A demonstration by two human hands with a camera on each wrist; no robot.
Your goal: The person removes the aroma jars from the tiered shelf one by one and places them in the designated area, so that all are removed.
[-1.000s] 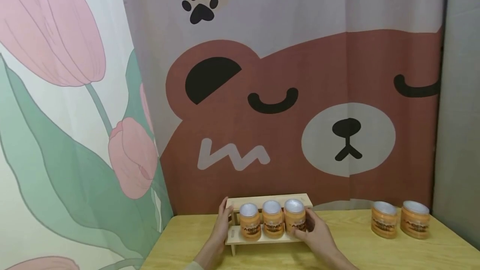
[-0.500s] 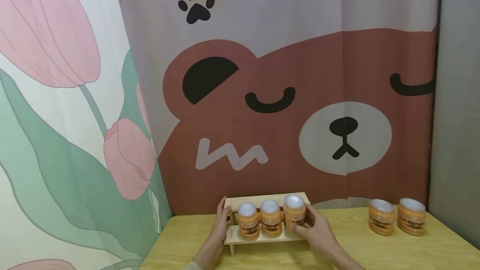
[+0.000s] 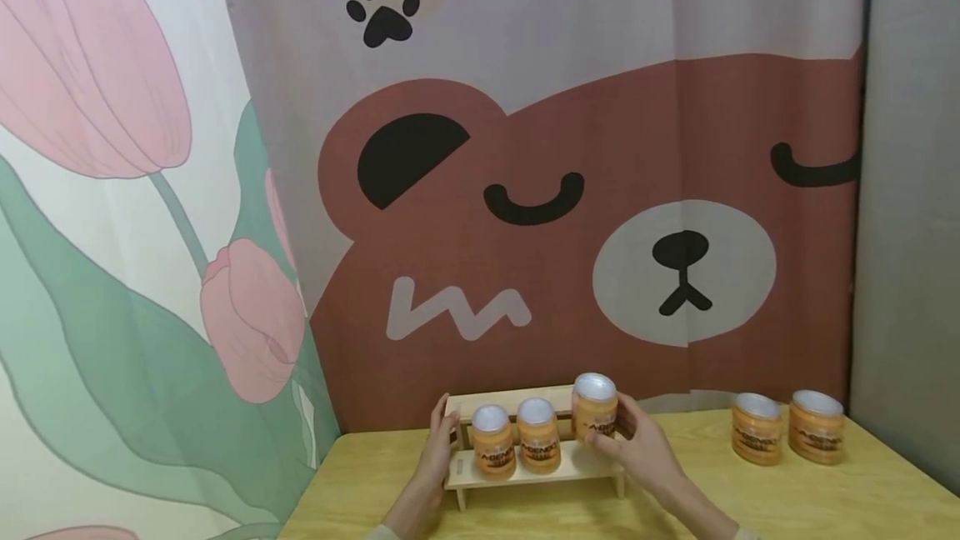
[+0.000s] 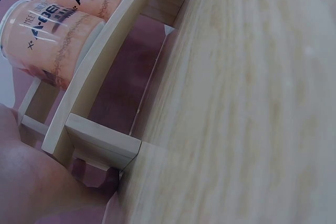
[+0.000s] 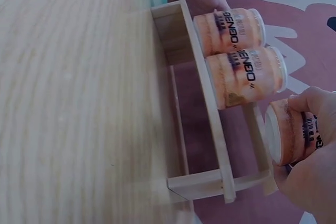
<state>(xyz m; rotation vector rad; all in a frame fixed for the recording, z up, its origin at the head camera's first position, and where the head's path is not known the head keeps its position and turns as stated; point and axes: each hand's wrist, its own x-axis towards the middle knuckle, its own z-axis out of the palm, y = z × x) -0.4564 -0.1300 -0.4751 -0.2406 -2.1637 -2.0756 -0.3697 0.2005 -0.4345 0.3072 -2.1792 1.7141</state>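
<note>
A two-tier wooden rack (image 3: 577,462) stands on the table, its left end gripped by my left hand (image 3: 435,450). On its lower shelf two orange cans (image 3: 494,450) (image 3: 539,445) with pale lids and dark lettering stand upright, side by side. My right hand (image 3: 651,450) holds a third orange can (image 3: 595,408) from its right side, thumb in front. That can is raised above the right part of the lower shelf and overlaps the upper board in the head view. In the right wrist view, a gap shows between the held can (image 5: 286,135) and the rack's lower shelf (image 5: 218,129).
Two more orange cans (image 3: 756,433) (image 3: 816,430) stand close together at the right of the yellow wood-grain table (image 3: 697,482). Behind the table hangs a curtain (image 3: 547,298) with a bear print. A tulip-print curtain (image 3: 150,357) borders the left side.
The right hand has lifted the rightmost can off the lower shelf, up and slightly back. My left hand keeps its hold on the rack. The whole head view has shifted slightly.
</note>
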